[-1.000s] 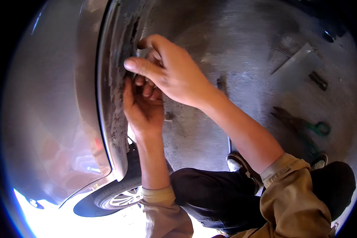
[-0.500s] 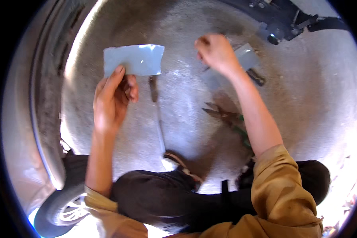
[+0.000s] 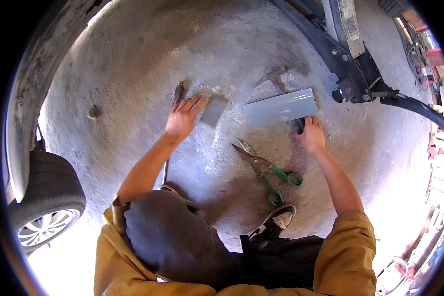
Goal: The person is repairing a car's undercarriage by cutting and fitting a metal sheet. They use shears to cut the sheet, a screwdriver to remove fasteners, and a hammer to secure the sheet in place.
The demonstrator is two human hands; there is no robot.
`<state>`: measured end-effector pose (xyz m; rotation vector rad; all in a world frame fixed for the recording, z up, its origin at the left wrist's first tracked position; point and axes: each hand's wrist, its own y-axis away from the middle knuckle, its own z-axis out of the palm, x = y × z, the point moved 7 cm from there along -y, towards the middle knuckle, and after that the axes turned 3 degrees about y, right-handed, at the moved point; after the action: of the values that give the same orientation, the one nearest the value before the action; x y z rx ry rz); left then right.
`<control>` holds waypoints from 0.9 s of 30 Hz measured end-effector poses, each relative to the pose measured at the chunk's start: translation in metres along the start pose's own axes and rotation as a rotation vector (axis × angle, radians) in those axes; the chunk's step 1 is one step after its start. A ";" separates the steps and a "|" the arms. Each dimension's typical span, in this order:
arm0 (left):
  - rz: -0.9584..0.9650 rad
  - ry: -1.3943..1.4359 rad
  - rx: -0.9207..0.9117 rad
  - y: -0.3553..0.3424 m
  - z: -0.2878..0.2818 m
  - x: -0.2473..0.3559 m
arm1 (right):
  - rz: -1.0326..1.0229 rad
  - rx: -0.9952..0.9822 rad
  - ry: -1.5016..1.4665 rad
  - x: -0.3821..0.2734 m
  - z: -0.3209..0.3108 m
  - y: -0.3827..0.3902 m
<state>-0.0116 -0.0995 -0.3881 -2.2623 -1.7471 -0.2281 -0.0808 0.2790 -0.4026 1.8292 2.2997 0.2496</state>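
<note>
My left hand rests low on the floor, fingers spread at the edge of a small grey sheet piece. A dark-handled tool lies just beyond those fingers. My right hand is closed on the dark handle of a hammer, which runs under a larger grey sheet; the hammer's pointed head shows beyond the sheet. Green-handled metal snips lie below, between my arms.
A car wheel and weathered body edge are at left. A black jack or lift arm with a hose crosses the upper right. Clutter lines the far right. My knee and shoe are at the lower middle.
My hands left the car body. The small sheet, raised in my left hand half a second ago, is now low on the floor. My right hand has lowered onto the hammer handle.
</note>
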 end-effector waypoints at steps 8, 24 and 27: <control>0.010 0.129 0.012 0.053 -0.007 0.032 | -0.037 0.397 0.315 0.015 -0.129 -0.018; -0.048 0.089 -0.090 0.066 0.034 0.074 | -0.136 -0.182 -1.219 -0.128 -0.112 0.040; -0.085 0.086 -0.081 0.068 0.033 0.073 | -0.280 -0.060 -0.999 -0.160 -0.096 0.046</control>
<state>0.0715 -0.0380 -0.4066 -2.1994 -1.8222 -0.4148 -0.0268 0.1319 -0.2906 1.1437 1.7250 -0.5170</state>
